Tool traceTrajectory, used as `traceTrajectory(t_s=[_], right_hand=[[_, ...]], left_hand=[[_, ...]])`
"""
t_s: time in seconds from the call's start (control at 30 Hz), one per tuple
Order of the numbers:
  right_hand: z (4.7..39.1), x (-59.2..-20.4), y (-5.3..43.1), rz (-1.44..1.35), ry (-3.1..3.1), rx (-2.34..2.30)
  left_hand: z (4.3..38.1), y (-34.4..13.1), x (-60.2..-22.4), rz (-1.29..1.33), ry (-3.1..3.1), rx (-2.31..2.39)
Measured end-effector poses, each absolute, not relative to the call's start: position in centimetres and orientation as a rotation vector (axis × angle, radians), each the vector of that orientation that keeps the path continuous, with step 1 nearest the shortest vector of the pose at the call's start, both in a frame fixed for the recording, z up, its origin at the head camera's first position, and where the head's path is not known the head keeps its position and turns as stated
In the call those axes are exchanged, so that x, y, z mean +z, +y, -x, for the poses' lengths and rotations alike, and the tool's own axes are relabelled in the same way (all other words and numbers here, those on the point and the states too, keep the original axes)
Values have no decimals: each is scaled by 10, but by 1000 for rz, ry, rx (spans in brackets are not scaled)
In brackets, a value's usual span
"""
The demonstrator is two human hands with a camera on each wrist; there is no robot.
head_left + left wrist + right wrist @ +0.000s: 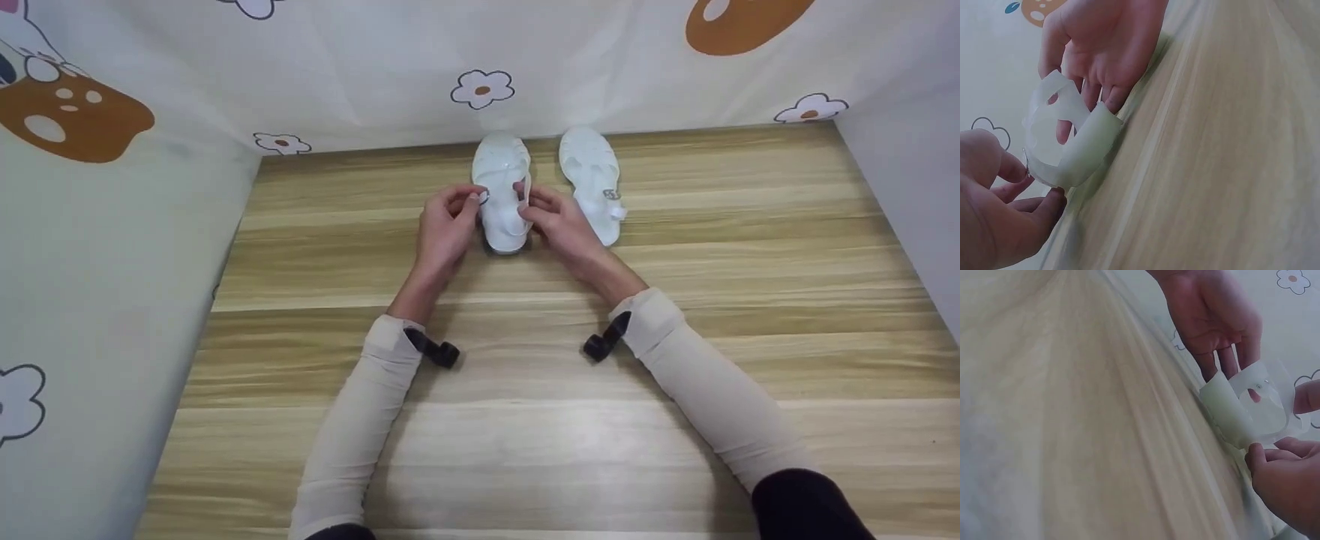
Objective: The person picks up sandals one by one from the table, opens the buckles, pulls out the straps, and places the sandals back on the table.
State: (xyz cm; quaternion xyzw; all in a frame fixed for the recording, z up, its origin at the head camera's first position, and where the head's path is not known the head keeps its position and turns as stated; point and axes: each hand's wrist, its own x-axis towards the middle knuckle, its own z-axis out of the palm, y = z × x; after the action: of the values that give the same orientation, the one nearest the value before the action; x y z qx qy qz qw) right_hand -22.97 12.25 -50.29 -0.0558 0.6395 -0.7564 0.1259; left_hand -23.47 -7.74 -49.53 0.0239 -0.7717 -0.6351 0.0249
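Note:
A white jelly sandal (504, 161) lies on the floor, toe toward the patterned wall. At its left side my left hand (448, 221) pinches the small metal buckle (1027, 163) between thumb and fingers. My right hand (559, 217) is on the other side, holding the thin ankle strap (526, 191) with thumb and forefinger. Seen from behind in the right wrist view, the upright heel cup (1227, 410) stands between both hands. A second white sandal (589, 161) lies to the right, its buckle (611, 194) at the outer edge, partly behind my right hand.
Wood-grain flooring (517, 420) spreads under the sandals and forearms. Just beyond the toes rises a pale wall covering (375, 75) with flower prints. Another patterned wall (97, 285) stands at the left, and a plain pale one (907, 172) at the right.

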Motion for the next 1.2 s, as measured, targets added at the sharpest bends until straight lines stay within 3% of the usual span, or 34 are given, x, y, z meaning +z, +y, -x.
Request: traceTrajectory(t_s=[0.77,1.2], right_hand=[[194,-494,152,431,2019,-2095],[164,-498,172,525,2067,-1909]], left_hand=[[197,-77,-488,121,-2324,-2001],[168,-75,-490,100,-2350,-2144]])
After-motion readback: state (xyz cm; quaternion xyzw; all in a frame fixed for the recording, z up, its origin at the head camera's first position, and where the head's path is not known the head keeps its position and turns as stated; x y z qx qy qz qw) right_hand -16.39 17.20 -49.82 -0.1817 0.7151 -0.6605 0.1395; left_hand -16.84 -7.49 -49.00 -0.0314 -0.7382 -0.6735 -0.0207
